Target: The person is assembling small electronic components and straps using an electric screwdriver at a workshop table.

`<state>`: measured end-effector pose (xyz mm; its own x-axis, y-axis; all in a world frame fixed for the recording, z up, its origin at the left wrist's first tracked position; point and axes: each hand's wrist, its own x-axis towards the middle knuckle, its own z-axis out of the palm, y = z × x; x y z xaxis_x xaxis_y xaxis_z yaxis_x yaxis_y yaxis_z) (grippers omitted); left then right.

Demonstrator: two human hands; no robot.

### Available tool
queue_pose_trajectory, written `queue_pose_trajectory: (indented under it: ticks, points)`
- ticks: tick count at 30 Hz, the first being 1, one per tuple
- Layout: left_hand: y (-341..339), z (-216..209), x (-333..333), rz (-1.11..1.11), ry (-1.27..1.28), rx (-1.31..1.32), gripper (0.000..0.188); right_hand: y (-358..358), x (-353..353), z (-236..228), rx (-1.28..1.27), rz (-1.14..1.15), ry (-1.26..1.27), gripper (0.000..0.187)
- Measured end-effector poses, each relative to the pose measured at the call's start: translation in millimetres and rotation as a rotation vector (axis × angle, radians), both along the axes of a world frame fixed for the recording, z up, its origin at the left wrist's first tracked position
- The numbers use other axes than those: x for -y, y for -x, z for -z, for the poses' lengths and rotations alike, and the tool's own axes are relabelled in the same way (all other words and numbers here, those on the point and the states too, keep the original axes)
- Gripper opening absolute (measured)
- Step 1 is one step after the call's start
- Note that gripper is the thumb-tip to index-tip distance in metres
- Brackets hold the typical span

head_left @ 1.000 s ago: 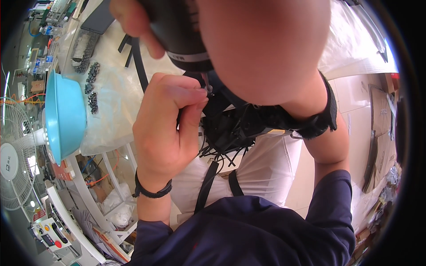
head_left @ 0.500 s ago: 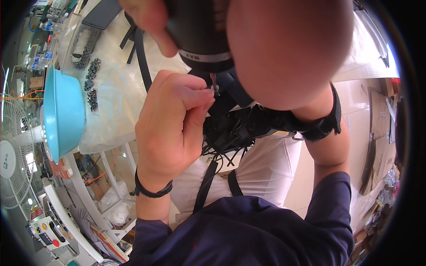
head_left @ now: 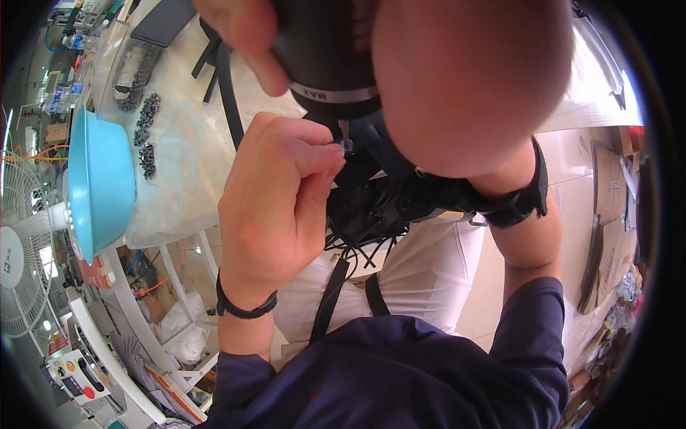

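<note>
My right hand [head_left: 471, 86], very close and blurred, wraps round a black power screwdriver [head_left: 321, 57] with a silver ring near its nose. The driver points down, and its bit [head_left: 344, 131] meets a small screw [head_left: 348, 146]. Beside that screw, my left hand [head_left: 264, 200] is closed, thumb and forefinger pinched together at black strap-like material [head_left: 364, 154]. What the pinch holds is mostly hidden by the fingers. Under the hands, above my lap, lies a bundle of black straps and cords [head_left: 368, 214].
A plastic-covered table [head_left: 186, 193] spreads to the left, bearing clusters of small dark fasteners [head_left: 146, 136], a bubble-wrapped item [head_left: 136, 75] and a dark flat device [head_left: 163, 23]. A blue basin [head_left: 103, 186] stands at its edge near a white fan [head_left: 21, 264]. Flattened cardboard [head_left: 607, 222] lies right.
The driver and my right hand have shifted very slightly right and down. My left hand keeps its pinch beside the screw.
</note>
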<state>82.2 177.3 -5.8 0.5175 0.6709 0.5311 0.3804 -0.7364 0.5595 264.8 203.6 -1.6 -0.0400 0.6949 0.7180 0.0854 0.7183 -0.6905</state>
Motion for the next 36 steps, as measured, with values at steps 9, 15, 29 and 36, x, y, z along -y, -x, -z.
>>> queue_pose_trajectory:
  ticks: [9, 15, 29, 36]
  points:
    - [-2.3, -1.1, 0.3, 0.016, -0.028, -0.006, 0.024, -0.4, 0.8, -1.7, -0.005, 0.006, 0.006, 0.035]
    - [0.7, -2.4, 1.6, 0.006, -0.047, -0.024, 0.024, 2.1, -0.8, -3.5, -0.002, -0.005, 0.003, 0.035]
    - [-3.9, 3.2, 3.4, -0.072, 0.227, 0.274, 0.014, 2.8, -10.9, -19.1, -0.342, -0.067, 0.017, 0.035]
    - [-3.1, 0.0, 4.8, -0.105, 0.284, 0.274, 0.011, 13.9, -9.7, -40.0, -0.771, -0.185, -0.031, 0.034]
